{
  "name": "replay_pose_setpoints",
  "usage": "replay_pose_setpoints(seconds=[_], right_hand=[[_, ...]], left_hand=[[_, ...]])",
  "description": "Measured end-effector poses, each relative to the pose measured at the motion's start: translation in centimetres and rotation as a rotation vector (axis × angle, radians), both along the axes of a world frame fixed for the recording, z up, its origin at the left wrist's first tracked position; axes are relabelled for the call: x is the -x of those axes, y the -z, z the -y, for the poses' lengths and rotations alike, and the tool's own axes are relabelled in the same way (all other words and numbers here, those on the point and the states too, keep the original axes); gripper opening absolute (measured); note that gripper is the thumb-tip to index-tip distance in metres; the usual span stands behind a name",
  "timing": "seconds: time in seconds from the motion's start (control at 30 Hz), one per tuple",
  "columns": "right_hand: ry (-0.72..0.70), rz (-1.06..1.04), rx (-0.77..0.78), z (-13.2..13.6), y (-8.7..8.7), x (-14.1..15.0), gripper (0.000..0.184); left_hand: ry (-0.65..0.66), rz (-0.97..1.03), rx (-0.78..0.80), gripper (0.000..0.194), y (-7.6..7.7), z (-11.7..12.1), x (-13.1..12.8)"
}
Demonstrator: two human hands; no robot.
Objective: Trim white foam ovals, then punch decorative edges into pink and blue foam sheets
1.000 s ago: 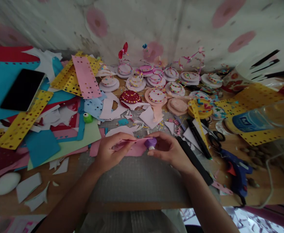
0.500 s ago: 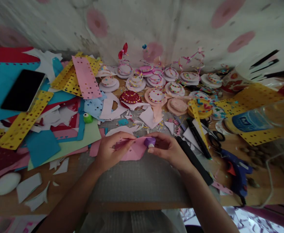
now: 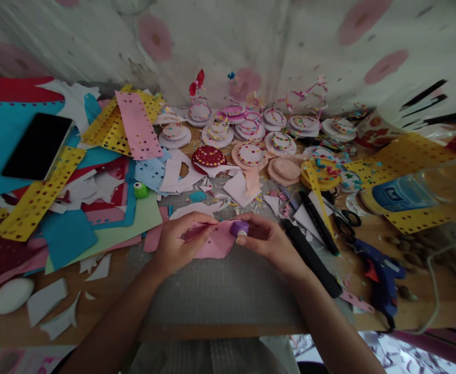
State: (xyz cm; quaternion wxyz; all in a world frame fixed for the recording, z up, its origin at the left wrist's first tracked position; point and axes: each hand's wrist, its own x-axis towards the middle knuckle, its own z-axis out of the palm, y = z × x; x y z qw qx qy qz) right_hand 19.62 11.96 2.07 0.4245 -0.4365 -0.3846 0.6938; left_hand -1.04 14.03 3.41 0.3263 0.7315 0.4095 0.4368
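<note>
A sheet of pink paper with small punched holes is pinched at its left side by my left hand, thumb and fingers closed on it. My right hand grips a small purple and white paper punch between thumb and fingers, set at the right edge of the paper. Both hands are just above the grey cutting mat. A green punch stands to the left, beyond my left hand. Paper scraps and confetti lie on the mat past my fingers.
Several decorated paper hats stand in rows at the back. Coloured papers and a phone cover the left. On the right are black markers, scissors, a blue glue gun with its cord, and a lying bottle.
Very little differs. My right hand has tipped or squeezed the purple punch slightly at the paper's edge; my left hand and the paper hold their place.
</note>
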Motion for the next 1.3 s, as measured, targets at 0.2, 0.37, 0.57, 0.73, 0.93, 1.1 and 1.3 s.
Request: replay_pose_setpoints(seconds=[0.2, 0.37, 0.57, 0.73, 0.93, 1.1, 1.3], right_hand=[[-0.013, -0.013, 0.028, -0.04, -0.03, 0.03, 0.036], [0.0, -0.012, 0.037, 0.0, 0.16, 0.04, 0.039], [-0.005, -0.053, 0.052, -0.03, 0.12, 0.07, 0.04], [0.002, 0.014, -0.012, -0.05, -0.02, -0.05, 0.037], [0.012, 0.127, -0.112, 0.04, -0.09, 0.05, 0.031], [0.016, 0.177, -0.127, 0.1, -0.02, 0.03, 0.032], [0.016, 0.109, -0.086, -0.34, 0.0, -0.21, 0.036]], left_hand=[[0.003, -0.014, 0.034, 0.013, 0.03, 0.05, 0.01], [-0.008, -0.032, 0.034, 0.012, -0.11, 0.03, 0.04], [-0.009, -0.029, 0.012, 0.014, -0.16, -0.08, 0.11], [0.005, -0.02, 0.032, 0.014, -0.21, -0.02, -0.03], [0.05, -0.039, 0.034, 0.012, -0.06, 0.11, -0.17], [0.06, -0.041, 0.036, 0.011, 0.05, 0.13, -0.29], [-0.034, -0.034, 0.022, 0.01, 0.19, 0.05, -0.15]])
